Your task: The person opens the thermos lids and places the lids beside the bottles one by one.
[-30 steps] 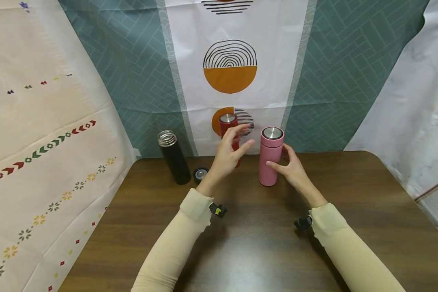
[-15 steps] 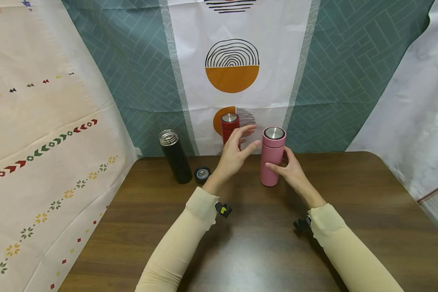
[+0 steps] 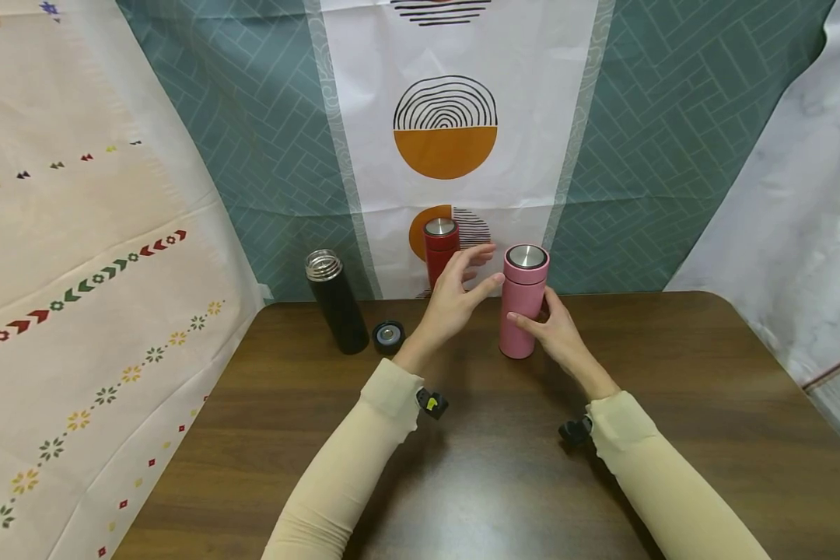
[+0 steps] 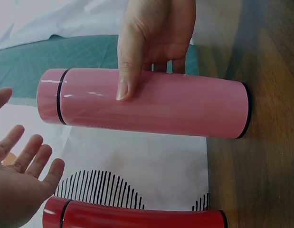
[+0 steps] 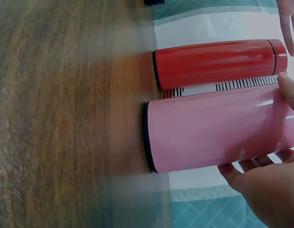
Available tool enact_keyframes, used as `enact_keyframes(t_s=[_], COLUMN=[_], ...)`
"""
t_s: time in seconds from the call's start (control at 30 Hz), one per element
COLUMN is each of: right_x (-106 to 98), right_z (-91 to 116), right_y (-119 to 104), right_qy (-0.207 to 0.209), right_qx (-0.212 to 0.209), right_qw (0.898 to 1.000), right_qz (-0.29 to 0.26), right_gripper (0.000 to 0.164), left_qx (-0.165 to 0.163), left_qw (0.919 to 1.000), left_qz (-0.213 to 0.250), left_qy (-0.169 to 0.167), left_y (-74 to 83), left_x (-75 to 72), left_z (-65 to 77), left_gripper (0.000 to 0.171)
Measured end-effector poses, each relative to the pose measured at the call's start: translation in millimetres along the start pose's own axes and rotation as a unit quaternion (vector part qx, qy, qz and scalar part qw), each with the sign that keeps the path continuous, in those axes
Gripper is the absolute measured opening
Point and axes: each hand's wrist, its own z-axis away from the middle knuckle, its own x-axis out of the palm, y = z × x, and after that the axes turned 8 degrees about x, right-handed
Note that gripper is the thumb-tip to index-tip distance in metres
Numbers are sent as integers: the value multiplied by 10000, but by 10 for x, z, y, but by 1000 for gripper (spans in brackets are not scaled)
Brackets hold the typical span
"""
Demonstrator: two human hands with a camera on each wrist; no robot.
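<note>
A pink thermos flask [image 3: 521, 307] with a silver-topped lid [image 3: 526, 257] is upright near the back of the table. My right hand [image 3: 561, 330] grips its body from the right, thumb across the front and fingers behind. Close to the left of the lid is my left hand [image 3: 455, 295], its fingers spread and holding nothing. In the left wrist view a gap shows between the left hand [image 4: 23, 180] and the pink lid [image 4: 51, 96]. Behind the left hand stands a red thermos flask [image 3: 441, 249], partly hidden by it in the head view.
A black flask [image 3: 339, 311] without its lid stands at the back left, its steel threaded mouth showing. Beside it a round black lid [image 3: 388, 334] lies on the brown wooden table [image 3: 490, 482]. A patterned cloth [image 3: 266, 155] hangs behind the table.
My left hand has moved right, nearer to the pink flask's lid. The right hand keeps its grip on the pink flask with hardly any movement.
</note>
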Motion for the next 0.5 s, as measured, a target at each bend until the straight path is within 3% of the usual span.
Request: enact_keyframes(t_s=[0.3,0.5], right_x=[22,38], right_z=[1,155], right_y=[-21,-251], right_qy=[90,116], right_qx=[39,77], right_qw=[9999,9998], right_qz=[23,127], right_gripper=[75,70], left_qx=[-98,-123], left_qw=[9999,9999], left_qz=[-90,-72], left_qy=[-46,-38], left_y=[-50,-87], left_x=[22,32], left_z=[-1,3], left_gripper=[52,53])
